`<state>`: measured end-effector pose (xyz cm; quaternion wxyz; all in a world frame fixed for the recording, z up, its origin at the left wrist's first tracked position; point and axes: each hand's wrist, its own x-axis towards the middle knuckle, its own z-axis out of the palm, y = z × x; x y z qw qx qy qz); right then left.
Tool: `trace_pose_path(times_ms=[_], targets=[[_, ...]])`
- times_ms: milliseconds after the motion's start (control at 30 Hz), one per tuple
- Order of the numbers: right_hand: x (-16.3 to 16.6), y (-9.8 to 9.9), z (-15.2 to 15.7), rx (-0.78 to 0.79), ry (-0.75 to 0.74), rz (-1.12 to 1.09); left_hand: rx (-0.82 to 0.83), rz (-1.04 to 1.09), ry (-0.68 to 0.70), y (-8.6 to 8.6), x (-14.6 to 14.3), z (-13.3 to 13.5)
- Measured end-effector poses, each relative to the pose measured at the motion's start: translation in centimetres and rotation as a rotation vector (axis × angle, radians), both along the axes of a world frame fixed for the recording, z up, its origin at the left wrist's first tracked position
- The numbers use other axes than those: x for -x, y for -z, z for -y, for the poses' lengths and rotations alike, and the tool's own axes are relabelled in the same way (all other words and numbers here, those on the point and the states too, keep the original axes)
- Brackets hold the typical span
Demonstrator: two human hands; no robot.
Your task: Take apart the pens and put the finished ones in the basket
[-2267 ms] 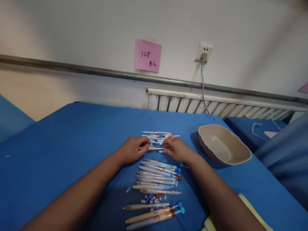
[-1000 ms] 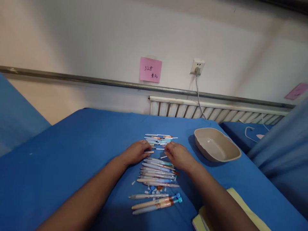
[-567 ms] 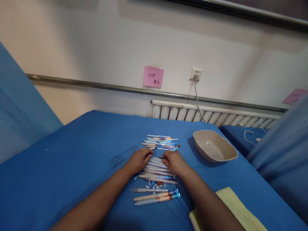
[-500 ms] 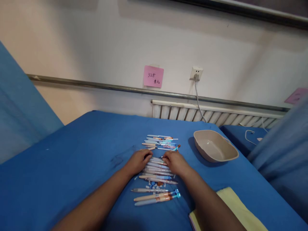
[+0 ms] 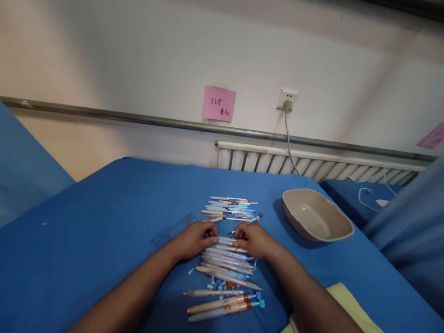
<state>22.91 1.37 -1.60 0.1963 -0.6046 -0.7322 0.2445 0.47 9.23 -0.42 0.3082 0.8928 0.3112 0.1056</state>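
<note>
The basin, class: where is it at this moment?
In the head view, the basin sits on the blue cloth, right of the pens and the right hand, with the radiator behind it.

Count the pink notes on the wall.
2: one note above the rail, left of the socket; a second note at the picture's right edge. Others may be hidden.

Left hand [image 5: 194, 240] and right hand [image 5: 255, 239] moved from far pen parts [image 5: 214, 208] nearer, to middle pens [image 5: 229, 263].
</note>
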Motion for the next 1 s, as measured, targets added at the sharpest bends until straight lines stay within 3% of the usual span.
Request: trace_pose_path(times_ms=[367, 567, 700, 867, 1000], targets=[[0.7, 0.0, 0.3, 0.013, -0.012, -0.036, 0.109, 0.05, -0.029, -0.2, -0.5, 0.7], [0.8, 0.5, 0.1, -0.092, -0.037, 0.033, 0.105, 0.109, -0.012, -0.1, -0.6, 0.7], [1.1, 1.0, 0.0, -0.128, -0.006, -0.061, 0.18, 0.164, -0.072, 0.2, -0.8, 0.9], [1.3, 0.9, 0.2, -0.18, 0.016, -0.141, 0.178, 0.179, -0.056, 0.2, -1.0, 0.9], [1.4, 0.9, 0.2, -0.207, 0.038, -0.17, 0.17, 0.213, -0.126, 0.2, -1.0, 1.0]])
